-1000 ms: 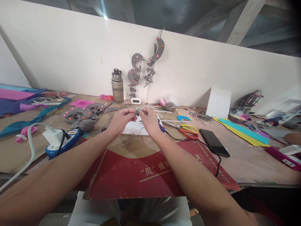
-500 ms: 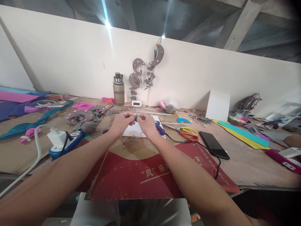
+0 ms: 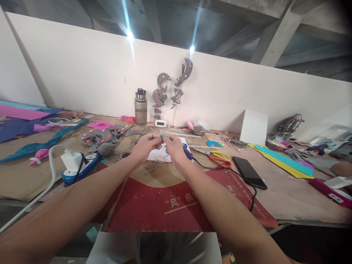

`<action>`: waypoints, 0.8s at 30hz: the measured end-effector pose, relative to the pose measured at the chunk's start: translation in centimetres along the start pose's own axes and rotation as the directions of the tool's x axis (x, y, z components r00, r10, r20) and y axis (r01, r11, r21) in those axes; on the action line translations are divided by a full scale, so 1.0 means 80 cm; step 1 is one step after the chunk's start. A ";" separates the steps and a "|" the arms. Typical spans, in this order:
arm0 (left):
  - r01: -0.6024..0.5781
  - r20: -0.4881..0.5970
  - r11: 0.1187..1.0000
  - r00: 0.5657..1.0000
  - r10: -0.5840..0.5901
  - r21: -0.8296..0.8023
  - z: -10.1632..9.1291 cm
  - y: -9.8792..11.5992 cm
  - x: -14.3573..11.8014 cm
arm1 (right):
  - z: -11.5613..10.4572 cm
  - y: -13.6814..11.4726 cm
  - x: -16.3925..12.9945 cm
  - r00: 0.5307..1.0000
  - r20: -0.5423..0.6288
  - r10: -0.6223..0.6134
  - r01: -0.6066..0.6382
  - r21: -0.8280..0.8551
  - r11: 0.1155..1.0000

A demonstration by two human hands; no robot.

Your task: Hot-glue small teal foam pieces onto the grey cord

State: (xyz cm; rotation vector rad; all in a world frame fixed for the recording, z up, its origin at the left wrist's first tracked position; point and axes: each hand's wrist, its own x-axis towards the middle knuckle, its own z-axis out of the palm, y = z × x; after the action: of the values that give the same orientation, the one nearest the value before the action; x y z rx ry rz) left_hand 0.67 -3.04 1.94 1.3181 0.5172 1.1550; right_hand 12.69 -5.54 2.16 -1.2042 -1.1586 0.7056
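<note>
My left hand [image 3: 146, 146] and my right hand [image 3: 173, 147] meet fingertip to fingertip above a white sheet [image 3: 156, 155]. Between them they pinch a small grey and teal piece [image 3: 162, 136], perhaps felt; the fingers cover most of it. Loose grey yarn scraps [image 3: 154, 167] lie below the hands on the cardboard. Just right of my right hand rests a blue glue gun [image 3: 187, 151], partly hidden behind it. Grey felt crescents with pink and orange balls [image 3: 103, 135] are piled to the left, beside a ball of grey yarn [image 3: 105, 149].
Scissors with yellow and red handles [image 3: 220, 158] and a black phone [image 3: 249, 172] lie to the right. A blue power strip [image 3: 90, 161] with a white plug sits at left. A water bottle [image 3: 141, 110] stands by the wall, near hanging crescent ornaments [image 3: 185, 69]. Another person's hand [image 3: 342, 169] shows far right.
The view has tilted slightly upward. Both hands stay together over the sheet, still pinching the small piece, with slight finger shifts.
</note>
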 end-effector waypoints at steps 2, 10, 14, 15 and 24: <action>-0.018 0.007 1.000 1.000 0.018 0.004 -0.002 0.000 0.000 | 0.001 -0.003 -0.003 0.998 0.015 0.063 -0.064 0.077 0.995; -0.060 0.089 0.995 0.995 0.052 0.083 -0.010 0.008 0.001 | 0.001 -0.014 -0.007 0.990 0.043 0.136 -0.142 0.179 0.974; 0.025 0.135 0.999 0.991 -0.019 -0.042 -0.015 0.009 0.004 | -0.002 -0.013 -0.005 0.987 0.045 0.156 -0.162 0.210 0.964; 0.031 0.117 0.997 0.993 -0.023 -0.068 -0.017 0.007 0.005 | -0.002 -0.012 -0.004 0.985 0.041 0.165 -0.170 0.216 0.961; 0.103 -0.206 0.977 0.968 -0.141 -0.185 -0.046 -0.017 0.026 | -0.004 -0.004 0.002 0.987 -0.030 0.160 -0.153 0.176 0.972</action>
State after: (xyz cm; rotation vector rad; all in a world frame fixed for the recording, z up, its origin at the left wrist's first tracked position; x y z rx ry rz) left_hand -1.11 0.71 0.38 1.0020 0.6346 1.2194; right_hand 13.00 -5.57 2.53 -1.1662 -0.9522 0.8768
